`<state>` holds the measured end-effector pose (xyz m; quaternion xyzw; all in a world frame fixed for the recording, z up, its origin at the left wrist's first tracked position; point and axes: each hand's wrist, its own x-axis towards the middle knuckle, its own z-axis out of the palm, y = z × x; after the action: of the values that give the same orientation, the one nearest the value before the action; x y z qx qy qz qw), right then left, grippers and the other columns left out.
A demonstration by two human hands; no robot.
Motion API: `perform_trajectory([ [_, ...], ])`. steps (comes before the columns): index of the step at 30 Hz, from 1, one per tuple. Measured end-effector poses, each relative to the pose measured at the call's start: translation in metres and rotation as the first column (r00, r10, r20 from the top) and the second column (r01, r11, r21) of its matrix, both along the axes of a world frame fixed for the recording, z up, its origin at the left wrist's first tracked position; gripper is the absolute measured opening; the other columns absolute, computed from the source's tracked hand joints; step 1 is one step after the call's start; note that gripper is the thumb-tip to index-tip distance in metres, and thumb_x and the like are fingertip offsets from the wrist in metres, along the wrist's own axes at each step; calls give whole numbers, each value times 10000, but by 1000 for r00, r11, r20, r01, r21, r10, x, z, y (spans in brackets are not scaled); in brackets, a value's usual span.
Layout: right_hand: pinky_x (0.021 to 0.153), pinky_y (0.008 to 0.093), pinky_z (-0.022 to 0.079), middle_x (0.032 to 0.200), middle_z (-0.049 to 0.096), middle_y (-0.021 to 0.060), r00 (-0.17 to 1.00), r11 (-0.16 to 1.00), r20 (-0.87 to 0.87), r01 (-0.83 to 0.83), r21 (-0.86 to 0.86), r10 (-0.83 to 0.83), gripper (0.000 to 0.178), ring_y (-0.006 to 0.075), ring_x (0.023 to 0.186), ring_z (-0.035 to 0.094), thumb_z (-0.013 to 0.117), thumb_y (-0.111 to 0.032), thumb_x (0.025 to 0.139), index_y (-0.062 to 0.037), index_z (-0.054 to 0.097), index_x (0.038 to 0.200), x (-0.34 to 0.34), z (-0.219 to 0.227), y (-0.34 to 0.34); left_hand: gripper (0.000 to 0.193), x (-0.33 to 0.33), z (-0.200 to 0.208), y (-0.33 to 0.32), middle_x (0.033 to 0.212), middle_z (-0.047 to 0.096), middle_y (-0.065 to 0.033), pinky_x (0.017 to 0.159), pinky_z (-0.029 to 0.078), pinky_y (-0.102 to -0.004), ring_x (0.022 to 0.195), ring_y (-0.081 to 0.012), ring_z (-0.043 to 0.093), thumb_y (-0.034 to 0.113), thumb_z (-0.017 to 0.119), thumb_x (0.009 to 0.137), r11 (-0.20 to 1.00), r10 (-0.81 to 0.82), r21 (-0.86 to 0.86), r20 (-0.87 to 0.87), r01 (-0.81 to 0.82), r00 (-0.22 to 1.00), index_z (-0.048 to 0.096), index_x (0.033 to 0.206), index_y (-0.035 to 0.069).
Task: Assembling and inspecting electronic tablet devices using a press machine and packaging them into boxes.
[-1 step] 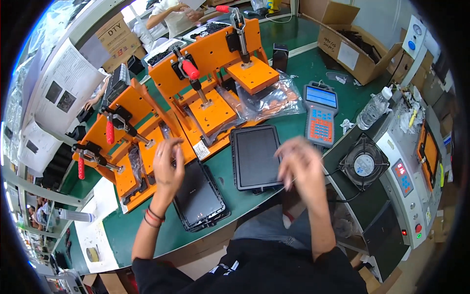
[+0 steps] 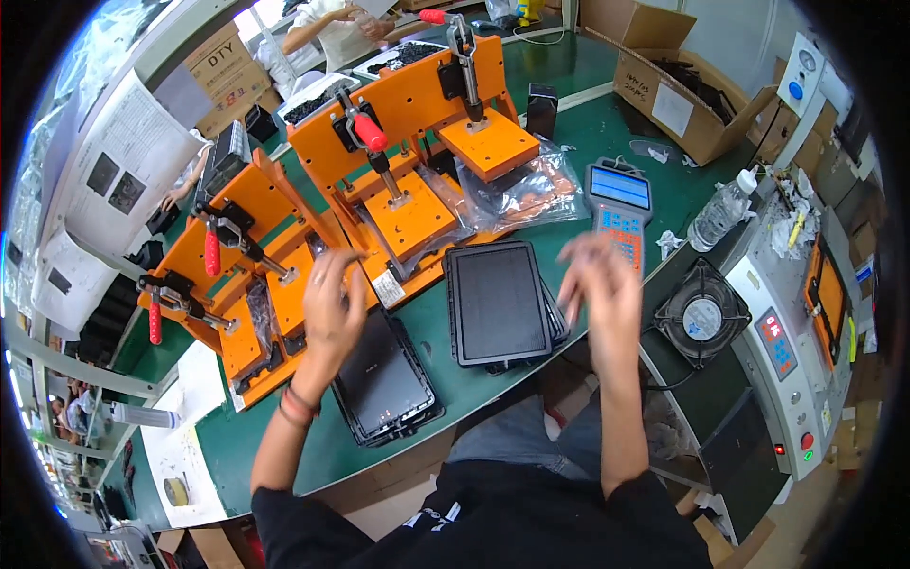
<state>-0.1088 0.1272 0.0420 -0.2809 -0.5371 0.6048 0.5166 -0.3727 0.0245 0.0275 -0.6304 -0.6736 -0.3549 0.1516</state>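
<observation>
My left hand (image 2: 334, 302) hovers above the upper end of a black rectangular housing (image 2: 381, 365) with a shiny inner face. Its fingers are bent, the thumb stands apart, and I see nothing held. Over the table to the right is my right hand (image 2: 603, 284), slightly blurred, fingers loosely apart and nothing visible in them. It partly covers the handheld device (image 2: 621, 194) with a blue screen and coloured keys. Between my hands lies a dark framed panel (image 2: 500, 303), resting on another black part whose edge (image 2: 557, 318) shows at its right.
Orange clamp fixtures (image 2: 398, 223) with red handles line the left and back. A clear plastic bag (image 2: 545, 194) lies by them. At right are a water bottle (image 2: 723, 211), a fan (image 2: 702, 315) and a machine with a control panel (image 2: 777, 343). An open carton (image 2: 687, 100) stands behind.
My right hand has moved right and slightly up, away from the framed panel, uncovering its right edge and the part beneath. My left hand has shifted slightly right. The panel has barely moved.
</observation>
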Motion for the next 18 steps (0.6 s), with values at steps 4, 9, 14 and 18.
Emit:
perform_trajectory([
  [4,606,237,430,784,573,78,947,905,13,304,299,-322,157,119,674,532,477,-120,847,1,511,940,-20,-4,119,208,9,-3,104,957,524,-237,822,414,-403,936,-387,482,54,515,765,980,-194,2,-242,200,951,516,948,-45],
  [9,824,435,417,1017,563,250,443,862,739,231,452,-507,502,391,979,528,504,-392,788,52,513,1022,-61,-64,265,205,-5,-35,202,926,522,-269,810,421,-412,932,-414,489,9,460,733,932,-167,-340,-93,126,982,513,919,-59],
  [14,748,387,442,874,590,238,361,951,886,14,307,-291,493,336,817,567,551,-391,754,87,585,869,-53,-91,315,269,-4,-42,250,996,536,-299,804,444,-437,939,-411,536,172,503,795,877,30,-477,161,52,986,568,876,-75],
  [18,586,269,442,732,600,70,483,966,875,-206,154,-37,288,125,621,533,580,-230,773,47,616,844,-83,-77,301,402,-40,-59,263,933,568,-287,741,462,-406,926,-359,566,318,522,801,858,211,-513,344,-5,915,581,842,-77],
])
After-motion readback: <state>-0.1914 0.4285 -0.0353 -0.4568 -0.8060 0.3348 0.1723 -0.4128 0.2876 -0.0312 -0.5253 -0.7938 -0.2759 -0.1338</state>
